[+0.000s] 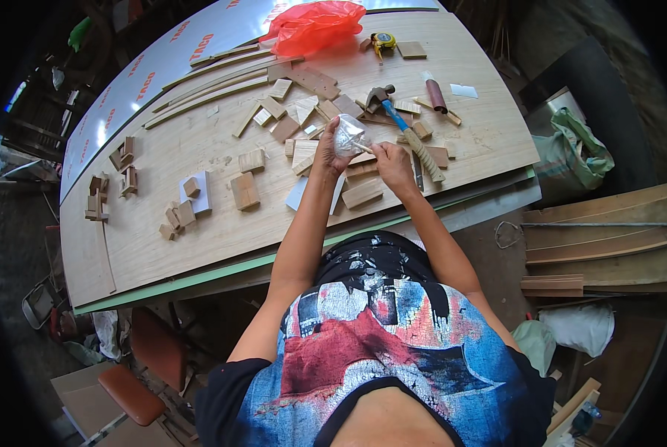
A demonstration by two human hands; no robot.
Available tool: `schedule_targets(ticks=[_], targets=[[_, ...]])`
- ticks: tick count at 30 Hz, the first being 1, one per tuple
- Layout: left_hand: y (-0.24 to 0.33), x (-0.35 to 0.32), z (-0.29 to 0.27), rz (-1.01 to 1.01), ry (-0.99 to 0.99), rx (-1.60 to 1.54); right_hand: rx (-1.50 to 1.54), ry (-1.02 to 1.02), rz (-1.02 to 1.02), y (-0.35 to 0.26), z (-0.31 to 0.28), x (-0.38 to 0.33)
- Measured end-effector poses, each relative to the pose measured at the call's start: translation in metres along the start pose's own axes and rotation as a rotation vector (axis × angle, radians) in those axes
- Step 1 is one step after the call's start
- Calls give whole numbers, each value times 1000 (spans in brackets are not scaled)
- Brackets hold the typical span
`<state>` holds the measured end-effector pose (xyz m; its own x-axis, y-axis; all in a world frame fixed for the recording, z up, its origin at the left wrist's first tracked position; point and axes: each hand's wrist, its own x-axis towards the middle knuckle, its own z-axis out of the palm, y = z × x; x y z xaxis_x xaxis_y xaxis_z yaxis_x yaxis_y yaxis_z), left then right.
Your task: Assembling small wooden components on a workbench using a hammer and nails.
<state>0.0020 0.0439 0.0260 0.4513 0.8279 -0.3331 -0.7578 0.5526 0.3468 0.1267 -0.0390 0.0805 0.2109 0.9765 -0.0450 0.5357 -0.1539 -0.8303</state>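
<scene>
My left hand [329, 151] is closed around a small clear plastic bag or cup [350, 131] with something whitish inside. Pinched in my right hand [394, 165] is a thin light stick [362, 148], its far end at the plastic. Right beside that hand lies a hammer [424, 154] with a blue and tan wrapped handle. Small wood blocks [362, 193] are scattered under and around both hands. A white card-like piece [297, 194] lies partly hidden beneath my left forearm.
Beyond my hands are a red plastic bag [318, 28], a yellow tape measure [383, 43], a dark red-handled tool [435, 97] and long wood strips [214, 88]. Small joined wood pieces [128, 179] stand at left on the table [147, 246]. A sack [572, 153] stands at right.
</scene>
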Motion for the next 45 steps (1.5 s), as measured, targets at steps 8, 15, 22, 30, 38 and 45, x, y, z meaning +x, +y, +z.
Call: schedule_targets(ticks=[8,15,22,30,38,45], targets=[[1,-3,9,45,23,22,-322,75,-151,-12,6,-11],[-4,-1,5,44,31,44,-320,97,-125,-10,10,-10],[-6,4,1,14,4,21,-191,62,-50,-8,12,-8],[-4,10,-8,80,-28,13,248,-66,22,15,21,0],[3,-5,9,-67,74,104,-171,194,-72,2,4,1],[13,-13,15,-92,37,78,-169,214,-106,10,3,6]])
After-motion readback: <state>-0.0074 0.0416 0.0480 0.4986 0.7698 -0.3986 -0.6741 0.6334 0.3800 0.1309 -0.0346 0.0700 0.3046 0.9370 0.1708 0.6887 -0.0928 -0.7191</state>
